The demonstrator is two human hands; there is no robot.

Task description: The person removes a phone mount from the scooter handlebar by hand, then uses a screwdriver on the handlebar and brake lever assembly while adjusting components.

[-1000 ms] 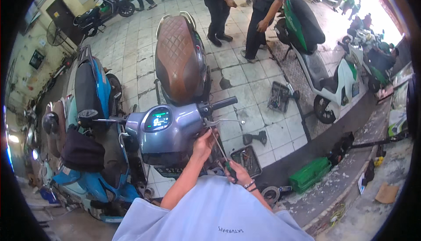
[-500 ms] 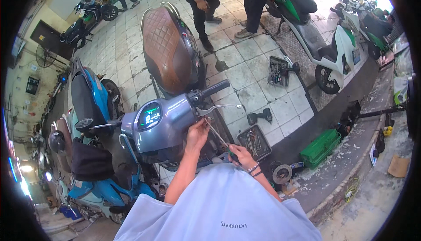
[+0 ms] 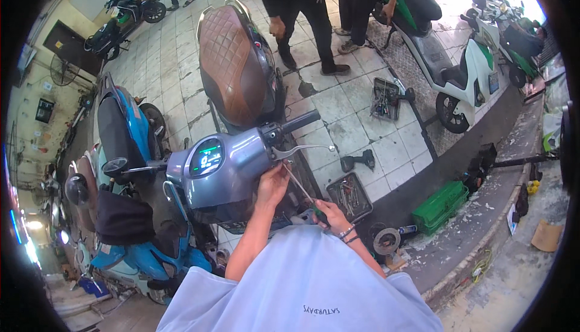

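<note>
A grey-blue scooter's handlebar cover (image 3: pixel 240 152) with a lit display (image 3: pixel 207 158) stands in front of me. On its right side are a black grip (image 3: pixel 301 122) and a silver brake lever (image 3: pixel 305 148). My left hand (image 3: pixel 273 184) is just under the lever's inner end, fingers pinched at the tip of a screwdriver (image 3: pixel 300 185); whatever is between them is too small to make out. Lower right, my right hand (image 3: pixel 334 216) wraps round the screwdriver's dark and green handle. Its long metal shaft slants up and left toward the lever's pivot.
A tool tray (image 3: pixel 350 198), a cordless drill (image 3: pixel 358 160) and a second tool tray (image 3: pixel 385 99) lie on the tiles. A green toolbox (image 3: pixel 440 207) stands at right. Parked scooters flank both sides; two people stand beyond the brown seat (image 3: pixel 232 54).
My hands and the screwdriver stay nearly in place. Beyond the scooter, the person in black has shifted a leg to the right, and the other person's arm has moved right.
</note>
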